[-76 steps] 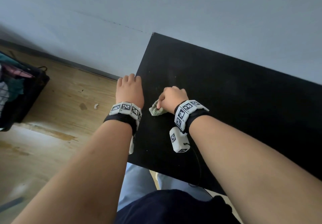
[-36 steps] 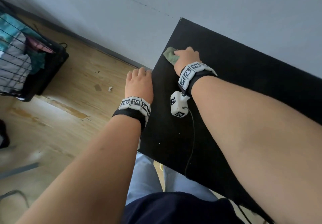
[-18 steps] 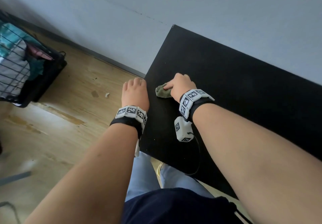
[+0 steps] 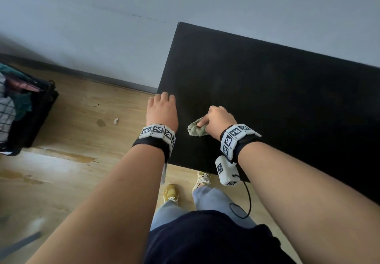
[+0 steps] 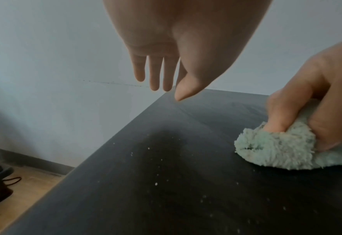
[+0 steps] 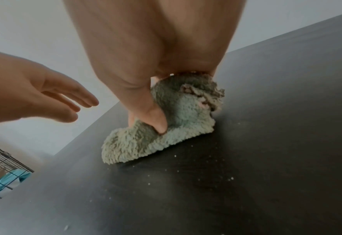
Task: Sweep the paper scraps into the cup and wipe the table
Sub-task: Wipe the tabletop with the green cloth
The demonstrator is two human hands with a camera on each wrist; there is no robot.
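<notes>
Your right hand (image 4: 221,120) pinches a bunched, fuzzy pale-green cloth (image 6: 166,125), grey-soiled on top, pressing it onto the black bench (image 4: 277,91) near its left edge. White crumbs (image 5: 156,184) dot the bench beside the cloth. Your left hand (image 4: 161,109) hovers left of the cloth, fingers straight, holding nothing.

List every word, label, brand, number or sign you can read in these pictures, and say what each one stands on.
No readable words, brands or numbers appear in any view.
The left wristband and the right wristband carry black-and-white square code markers only: patterns, not text.
The small white box under the right wrist bears the same kind of marker.
The green cloth and the black table show no print.
</notes>
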